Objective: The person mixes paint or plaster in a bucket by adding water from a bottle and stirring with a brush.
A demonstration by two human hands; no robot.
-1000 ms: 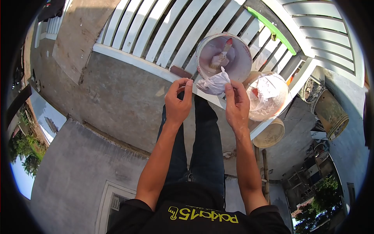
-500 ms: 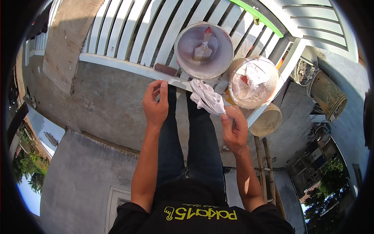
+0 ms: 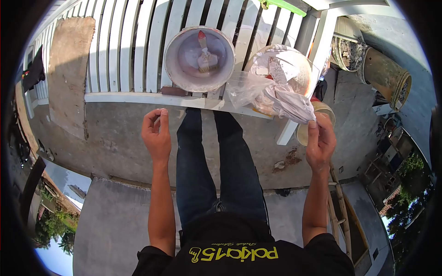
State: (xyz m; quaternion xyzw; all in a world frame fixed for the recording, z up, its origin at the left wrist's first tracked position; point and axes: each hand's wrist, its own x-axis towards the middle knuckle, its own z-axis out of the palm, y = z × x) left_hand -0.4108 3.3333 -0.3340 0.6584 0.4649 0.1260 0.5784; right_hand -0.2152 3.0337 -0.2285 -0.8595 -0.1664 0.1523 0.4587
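Observation:
My right hand (image 3: 320,138) pinches one end of a crumpled whitish cloth (image 3: 292,102), which stretches left over a bucket with white material (image 3: 301,69). A clear plastic bag (image 3: 244,88) lies beside the cloth, overlapping that bucket's rim. My left hand (image 3: 156,131) is raised in front of the slatted bench with its fingers curled and nothing visible in them. Beyond it, a round bucket (image 3: 172,69) holds a wide brush (image 3: 207,61) with a red-tipped handle. A brown block (image 3: 174,91) lies on the bench edge.
The white slatted bench (image 3: 124,97) spans the front. A worn board (image 3: 69,69) leans at the left. Dirty buckets (image 3: 384,76) lie at the right, near a wooden ladder (image 3: 340,207). A green strip (image 3: 287,5) is at the top.
My right hand has moved right with the cloth, now over the white-material bucket. The clear bag has come into sight. My left hand is farther left, and the whole view has shifted.

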